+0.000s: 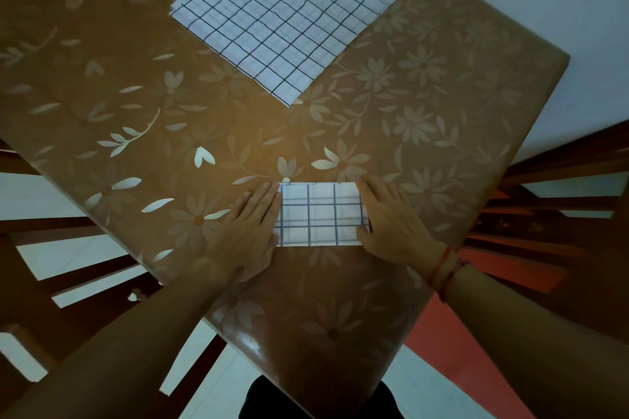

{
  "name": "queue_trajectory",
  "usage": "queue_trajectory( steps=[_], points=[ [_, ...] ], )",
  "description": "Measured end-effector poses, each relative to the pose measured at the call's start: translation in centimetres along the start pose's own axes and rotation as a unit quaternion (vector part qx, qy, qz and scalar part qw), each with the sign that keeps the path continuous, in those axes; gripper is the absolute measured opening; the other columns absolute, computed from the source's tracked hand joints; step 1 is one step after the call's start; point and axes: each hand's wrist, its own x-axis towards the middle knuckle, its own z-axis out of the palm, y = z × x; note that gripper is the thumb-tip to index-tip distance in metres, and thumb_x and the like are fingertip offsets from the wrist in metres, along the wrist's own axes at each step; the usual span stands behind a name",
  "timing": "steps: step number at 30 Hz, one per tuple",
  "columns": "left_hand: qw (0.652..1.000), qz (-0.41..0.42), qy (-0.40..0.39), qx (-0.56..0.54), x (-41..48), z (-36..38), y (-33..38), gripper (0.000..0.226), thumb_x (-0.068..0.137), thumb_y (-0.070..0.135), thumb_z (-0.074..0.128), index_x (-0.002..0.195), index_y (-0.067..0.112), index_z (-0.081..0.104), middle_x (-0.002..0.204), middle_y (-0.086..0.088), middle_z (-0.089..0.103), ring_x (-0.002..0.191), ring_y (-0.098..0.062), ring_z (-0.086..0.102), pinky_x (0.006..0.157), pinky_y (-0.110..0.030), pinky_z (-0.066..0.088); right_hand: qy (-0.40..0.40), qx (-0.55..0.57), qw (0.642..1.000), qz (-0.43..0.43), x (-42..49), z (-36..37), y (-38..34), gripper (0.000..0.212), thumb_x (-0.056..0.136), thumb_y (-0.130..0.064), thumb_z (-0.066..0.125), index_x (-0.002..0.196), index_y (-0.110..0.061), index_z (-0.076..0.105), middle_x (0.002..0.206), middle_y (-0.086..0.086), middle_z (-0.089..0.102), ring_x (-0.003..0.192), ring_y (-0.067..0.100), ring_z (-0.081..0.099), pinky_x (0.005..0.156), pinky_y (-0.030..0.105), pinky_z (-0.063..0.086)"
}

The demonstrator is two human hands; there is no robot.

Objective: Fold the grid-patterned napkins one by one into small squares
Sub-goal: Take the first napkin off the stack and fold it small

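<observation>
1 folded grid napkin (320, 214) near table edge, 2 hands flat on it w/ straight fingers, left hand (252, 224) on its left end, right hand (391, 221) on right end, red wrist thread (442, 269), floral brown tablecloth (136, 78), far: 1 stack of unfolded grid napkins (289, 17), count in stack unclear.

Bare forearms (143, 340), thin red thread bracelet (443, 270) on right wrist, dark garment (316, 400) below

Folded napkin (320, 214) ends under left hand (250, 224), right hand (391, 218), far napkins (289, 17), perhaps stacked, cropped at top
</observation>
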Motion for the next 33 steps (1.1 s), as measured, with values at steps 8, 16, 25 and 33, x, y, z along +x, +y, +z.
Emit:
queue_trajectory(
  steps=[8, 16, 25, 33],
  points=[
    [1.0, -0.014, 0.0, -0.004, 0.2, -0.4, 0.7, 0.063, 0.09, 0.03, 0.026, 0.143, -0.003, 0.038, 0.152, -0.018, 0.033, 0.143, -0.031, 0.026, 0.113, -0.051, 0.028, -0.05, 0.05, 0.997, 0.041, 4.8, -1.3, -1.1, 0.054, 0.072, -0.021, 0.063, 0.124, -0.016, 0.05, 0.123, 0.006, 0.051, 0.115, 0.026, 0.044, 0.095, 0.037, 0.043],
    [1.0, -0.021, 0.008, -0.011, 0.4, -0.2, 1.0, 0.065, 0.084, 0.026, 0.033, 0.142, -0.002, 0.039, 0.152, -0.017, 0.033, 0.143, -0.03, 0.026, 0.113, -0.05, 0.028, -0.104, 0.05, 0.988, 0.104, 7.1, -1.2, -1.9, 0.053, 0.052, -0.032, 0.065, 0.105, -0.03, 0.064, 0.092, -0.007, 0.064, 0.093, 0.02, 0.058, 0.085, 0.039, 0.051],
    [0.999, -0.02, 0.025, -0.019, 0.5, -0.1, 1.2, 0.065, 0.083, 0.024, 0.03, 0.141, -0.002, 0.041, 0.151, -0.019, 0.034, 0.142, -0.031, 0.027, 0.114, -0.049, 0.027, -0.142, 0.114, 0.975, 0.126, 6.8, -1.9, -2.2, 0.016, 0.063, -0.032, 0.065, 0.073, -0.018, 0.064, 0.069, -0.004, 0.063, 0.068, 0.017, 0.06, 0.06, 0.028, 0.049],
    [0.995, -0.018, 0.074, -0.071, 0.3, -0.6, 1.8, 0.061, 0.087, 0.02, 0.028, 0.144, -0.001, 0.035, 0.154, -0.017, 0.028, 0.145, -0.03, 0.02, 0.116, -0.045, 0.02, -0.116, 0.221, 0.955, 0.162, 5.1, -2.7, -1.5, 0.013, 0.083, -0.006, 0.053, 0.083, -0.007, 0.066, 0.073, -0.008, 0.059, 0.075, 0.016, 0.058, 0.057, 0.02, 0.04]
  ],
)
